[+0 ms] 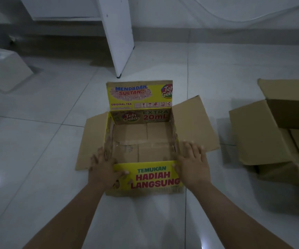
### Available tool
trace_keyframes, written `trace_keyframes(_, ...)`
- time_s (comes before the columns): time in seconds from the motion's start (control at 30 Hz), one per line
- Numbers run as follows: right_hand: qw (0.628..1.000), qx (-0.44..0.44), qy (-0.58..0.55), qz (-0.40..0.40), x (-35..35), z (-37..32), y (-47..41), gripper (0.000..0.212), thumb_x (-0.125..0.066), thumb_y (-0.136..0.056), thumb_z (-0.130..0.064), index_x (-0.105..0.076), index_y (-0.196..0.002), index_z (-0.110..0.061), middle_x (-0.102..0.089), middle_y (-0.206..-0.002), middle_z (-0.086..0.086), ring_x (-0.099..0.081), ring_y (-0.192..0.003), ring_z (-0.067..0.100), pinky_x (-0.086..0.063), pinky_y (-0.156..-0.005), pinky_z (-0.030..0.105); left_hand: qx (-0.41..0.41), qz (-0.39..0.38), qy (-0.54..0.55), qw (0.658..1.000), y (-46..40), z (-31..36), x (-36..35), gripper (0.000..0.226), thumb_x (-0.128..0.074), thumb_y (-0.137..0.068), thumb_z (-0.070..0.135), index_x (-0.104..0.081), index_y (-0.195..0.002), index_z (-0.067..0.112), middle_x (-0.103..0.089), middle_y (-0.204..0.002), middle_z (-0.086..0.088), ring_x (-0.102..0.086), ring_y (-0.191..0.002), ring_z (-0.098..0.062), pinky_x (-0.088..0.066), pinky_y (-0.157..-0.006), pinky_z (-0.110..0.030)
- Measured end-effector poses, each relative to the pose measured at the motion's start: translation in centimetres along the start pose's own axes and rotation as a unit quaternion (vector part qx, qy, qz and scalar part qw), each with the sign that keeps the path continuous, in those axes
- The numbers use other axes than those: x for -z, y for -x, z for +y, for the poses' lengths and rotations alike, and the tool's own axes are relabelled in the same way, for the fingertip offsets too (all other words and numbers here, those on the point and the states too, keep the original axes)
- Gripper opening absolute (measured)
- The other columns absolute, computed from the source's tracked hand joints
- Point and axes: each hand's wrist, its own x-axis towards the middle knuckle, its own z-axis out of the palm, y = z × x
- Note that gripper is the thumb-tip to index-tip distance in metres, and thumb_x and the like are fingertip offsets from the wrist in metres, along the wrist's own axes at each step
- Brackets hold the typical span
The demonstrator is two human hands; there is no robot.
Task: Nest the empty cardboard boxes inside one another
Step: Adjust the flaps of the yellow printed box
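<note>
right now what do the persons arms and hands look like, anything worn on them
Both forearms are bare, with no sleeves in view. The left hand and right hand carry no gloves, and no rings, watch or bracelet can be made out in the dim light.

- Printed cardboard boxes: one. The yellow tea box point(143, 141) sits open on the floor.
- Flaps on that box: four, all folded out. One far flap point(139, 95) stands upright, one near flap point(147, 177) carries printed text, one plain left flap point(91, 142), one plain right flap point(193, 123).
- Plain brown cardboard boxes: one, the brown box point(279, 126) at the right edge, partly out of frame.
- Hands: two. The left hand point(103, 169) and the right hand point(193, 164), one at each near corner of the yellow tea box.
- White panels: one upright white board point(117, 33) beyond the boxes.
- Pale containers: one white bin point(3, 69) at far left, blurred.
</note>
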Motion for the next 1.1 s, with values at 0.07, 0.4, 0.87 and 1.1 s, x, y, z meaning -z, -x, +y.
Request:
trace_keyframes(0.07, 0.998, -0.028, -0.008, -0.050, -0.5, 0.9, -0.6, 0.040, -0.030, -0.097, -0.041, -0.036, -0.136, -0.037, 0.006, -0.159, 0.007, 0.011, -0.144, 0.028, 0.010, -0.115, 0.049, -0.017, -0.005, 0.006, 1.000, -1.1, 0.4, 0.3, 0.077, -0.063, -0.071, 0.061, -0.042, -0.135, 0.022, 0.014, -0.157, -0.014, 0.007, -0.142, -0.043, -0.016, -0.114, -0.055)
trace_keyframes(0.4, 0.986, -0.107, -0.108, -0.062, -1.1, 1.5, -2.8, 0.038, -0.027, -0.098, -0.038, -0.035, -0.135, -0.043, 0.006, -0.159, 0.000, 0.008, -0.145, 0.025, -0.005, -0.117, 0.045, -0.025, -0.006, 0.027, 0.999, -5.3, 2.7, 0.7, 0.076, -0.063, -0.076, 0.054, -0.035, -0.139, 0.021, 0.022, -0.155, -0.010, 0.011, -0.141, -0.043, -0.015, -0.113, -0.055)
trace_keyframes(0.87, 0.981, -0.126, -0.136, -0.054, -1.1, 0.3, -3.4, 0.038, -0.029, -0.098, -0.033, -0.037, -0.136, -0.036, 0.006, -0.159, 0.002, 0.007, -0.145, 0.026, -0.009, -0.117, 0.045, -0.041, -0.029, 0.029, 0.998, -6.8, 1.9, 1.5, 0.095, -0.064, -0.075, 0.055, -0.007, -0.147, 0.030, 0.026, -0.154, -0.007, 0.016, -0.141, -0.040, -0.008, -0.115, -0.054)
trace_keyframes(1.1, 0.987, -0.076, -0.130, -0.051, 2.3, 2.3, -1.2, 0.050, -0.029, -0.097, -0.030, -0.013, -0.145, -0.036, 0.007, -0.159, -0.002, 0.013, -0.144, 0.024, 0.005, -0.116, 0.045, -0.016, -0.056, -0.054, 0.997, -5.4, 3.9, 3.5, 0.096, -0.061, -0.077, 0.055, -0.001, -0.147, 0.029, 0.014, -0.157, -0.010, 0.003, -0.142, -0.040, -0.014, -0.115, -0.053)
